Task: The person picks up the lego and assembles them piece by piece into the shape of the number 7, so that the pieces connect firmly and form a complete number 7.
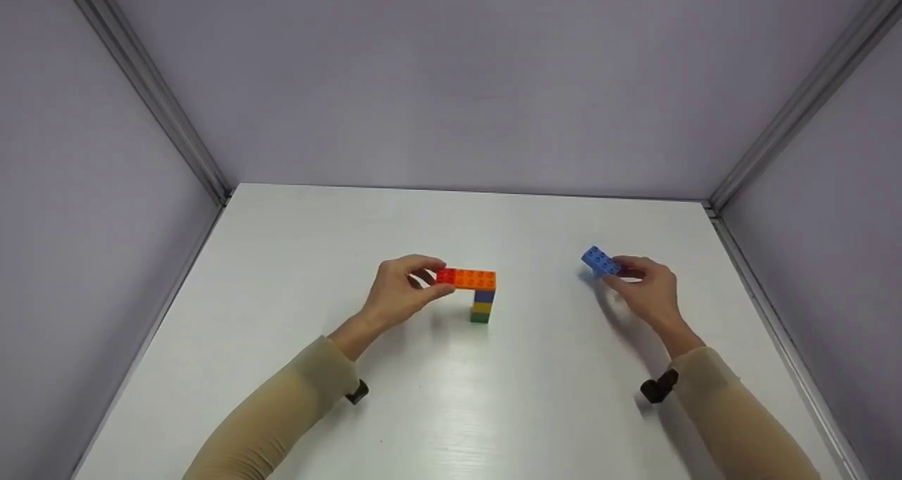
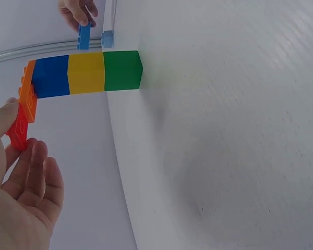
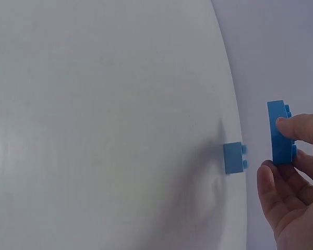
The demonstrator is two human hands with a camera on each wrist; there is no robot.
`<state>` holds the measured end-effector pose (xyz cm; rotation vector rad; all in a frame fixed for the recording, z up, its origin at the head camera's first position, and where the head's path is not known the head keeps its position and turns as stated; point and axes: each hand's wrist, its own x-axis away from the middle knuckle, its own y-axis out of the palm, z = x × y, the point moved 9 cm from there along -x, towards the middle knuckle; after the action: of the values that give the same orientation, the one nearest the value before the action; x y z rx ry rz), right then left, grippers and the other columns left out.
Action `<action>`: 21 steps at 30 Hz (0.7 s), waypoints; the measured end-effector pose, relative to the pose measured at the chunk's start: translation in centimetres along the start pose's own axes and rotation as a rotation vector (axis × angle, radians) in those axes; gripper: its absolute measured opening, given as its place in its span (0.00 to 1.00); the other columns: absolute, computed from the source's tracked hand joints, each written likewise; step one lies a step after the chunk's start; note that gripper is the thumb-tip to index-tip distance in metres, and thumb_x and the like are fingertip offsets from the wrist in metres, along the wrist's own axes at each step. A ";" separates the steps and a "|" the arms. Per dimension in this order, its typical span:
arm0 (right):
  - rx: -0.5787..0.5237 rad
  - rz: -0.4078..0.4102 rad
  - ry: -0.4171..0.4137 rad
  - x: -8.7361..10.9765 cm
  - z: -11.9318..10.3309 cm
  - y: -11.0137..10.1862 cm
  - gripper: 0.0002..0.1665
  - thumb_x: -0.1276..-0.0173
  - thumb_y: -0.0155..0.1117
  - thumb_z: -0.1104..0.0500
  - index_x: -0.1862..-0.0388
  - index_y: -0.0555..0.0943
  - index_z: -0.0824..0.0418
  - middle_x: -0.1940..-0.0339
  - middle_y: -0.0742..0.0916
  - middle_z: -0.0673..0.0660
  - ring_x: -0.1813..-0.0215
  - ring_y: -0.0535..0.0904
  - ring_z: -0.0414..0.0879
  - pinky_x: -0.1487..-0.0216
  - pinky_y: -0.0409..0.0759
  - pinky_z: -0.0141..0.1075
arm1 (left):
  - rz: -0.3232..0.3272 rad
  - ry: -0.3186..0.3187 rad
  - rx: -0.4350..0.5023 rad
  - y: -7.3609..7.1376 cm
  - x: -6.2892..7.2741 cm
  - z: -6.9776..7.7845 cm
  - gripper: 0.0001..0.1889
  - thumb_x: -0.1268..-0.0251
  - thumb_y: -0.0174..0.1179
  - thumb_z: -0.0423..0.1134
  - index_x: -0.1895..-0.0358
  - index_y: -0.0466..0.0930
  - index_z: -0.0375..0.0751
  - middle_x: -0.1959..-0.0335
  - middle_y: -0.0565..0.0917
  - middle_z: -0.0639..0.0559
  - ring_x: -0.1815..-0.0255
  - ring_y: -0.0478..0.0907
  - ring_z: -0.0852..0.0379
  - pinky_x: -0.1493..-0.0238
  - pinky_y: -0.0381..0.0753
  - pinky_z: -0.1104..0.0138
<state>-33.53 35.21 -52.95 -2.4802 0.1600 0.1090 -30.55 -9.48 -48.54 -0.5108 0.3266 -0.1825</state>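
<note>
My left hand (image 1: 394,293) pinches a red brick (image 1: 445,275) between thumb and fingers. The red brick adjoins an orange brick (image 1: 476,279), which sits on a column and juts out to the left. In the left wrist view, that column shows a blue brick (image 2: 50,76) on top, a yellow brick (image 2: 86,73) in the middle and a green brick (image 2: 122,71) at the table. Off to the right, my right hand (image 1: 652,290) grips a long blue brick (image 3: 278,138) above the table. Below it stands a smaller blue brick (image 3: 233,158), studs up.
The white table (image 1: 437,409) carries the brick column near its middle. Pale panels enclose it at the back (image 1: 451,99) and both sides, with metal rails (image 1: 155,78) at the corners. A dark device (image 1: 659,387) is worn at the right wrist.
</note>
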 end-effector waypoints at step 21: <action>-0.075 -0.060 -0.159 0.3 -7.6 3.9 0.25 0.28 0.80 0.63 0.33 0.90 0.63 0.40 0.92 0.66 0.37 0.91 0.63 0.47 0.82 0.15 | -0.014 -0.012 -0.004 0.2 -0.4 0.2 0.20 0.29 0.80 0.45 0.37 0.93 0.46 0.42 0.95 0.50 0.51 0.91 0.53 0.47 0.91 0.70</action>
<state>-33.45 27.48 -49.34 -2.5350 0.0140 0.2907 -30.89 -9.12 -48.40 -0.5182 0.3116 -0.1919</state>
